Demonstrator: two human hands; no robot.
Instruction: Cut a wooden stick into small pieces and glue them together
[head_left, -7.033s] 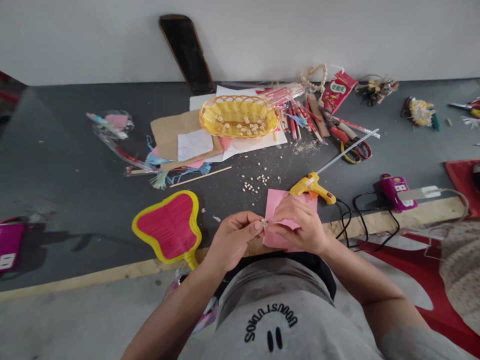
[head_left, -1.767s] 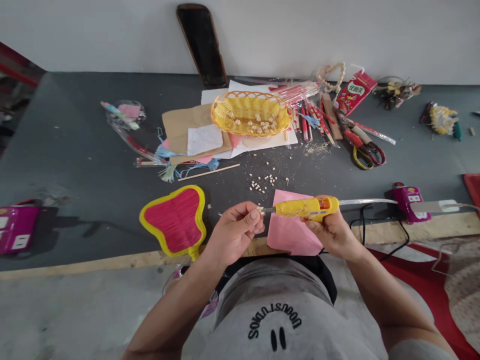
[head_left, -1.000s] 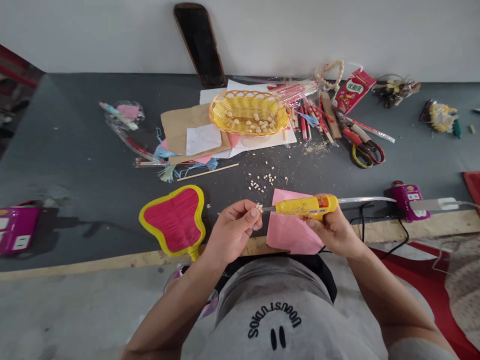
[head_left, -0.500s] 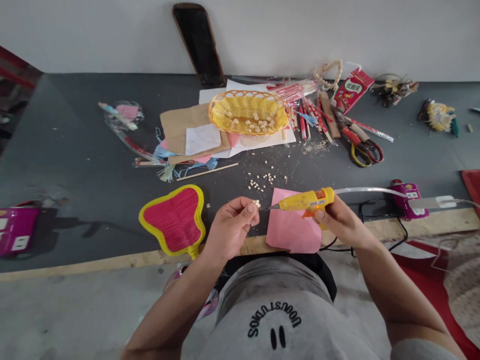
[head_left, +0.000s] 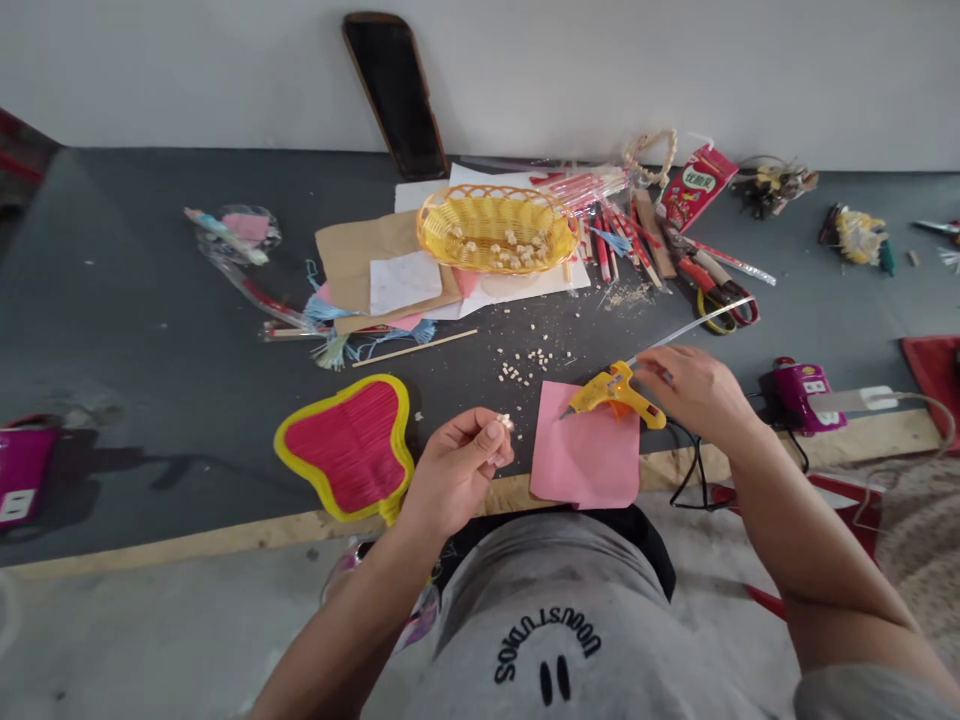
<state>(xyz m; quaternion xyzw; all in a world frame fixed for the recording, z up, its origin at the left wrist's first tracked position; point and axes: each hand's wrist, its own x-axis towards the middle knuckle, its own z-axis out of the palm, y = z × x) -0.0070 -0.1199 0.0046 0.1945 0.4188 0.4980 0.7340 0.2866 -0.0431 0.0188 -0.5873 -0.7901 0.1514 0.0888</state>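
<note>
My left hand [head_left: 465,465] pinches a small cream-white cluster of tiny pieces [head_left: 505,422] between thumb and fingertips, just above the table's front part. A yellow glue gun [head_left: 613,392] with an orange trigger rests on a pink paper sheet [head_left: 581,460], its nozzle pointing left. A long clear glue stick [head_left: 694,322] sticks out of its back end. Beside the gun's rear my right hand [head_left: 694,395] hovers with fingers loosely bent and apart, with nothing visible in it. Loose tiny cream pieces [head_left: 525,366] lie scattered beyond the pink paper.
A yellow woven basket [head_left: 442,240] holds several cream clusters. Red-handled scissors [head_left: 712,290], a red drink carton [head_left: 697,185] and a purple power socket [head_left: 810,395] are to the right. A pink-and-yellow fan [head_left: 345,445] lies left. A phone [head_left: 395,95] leans against the wall.
My right hand has let go of the glue gun, which now lies on the pink paper. The glue stick now slants up to the right. My left hand has lowered slightly, still pinching the cluster.
</note>
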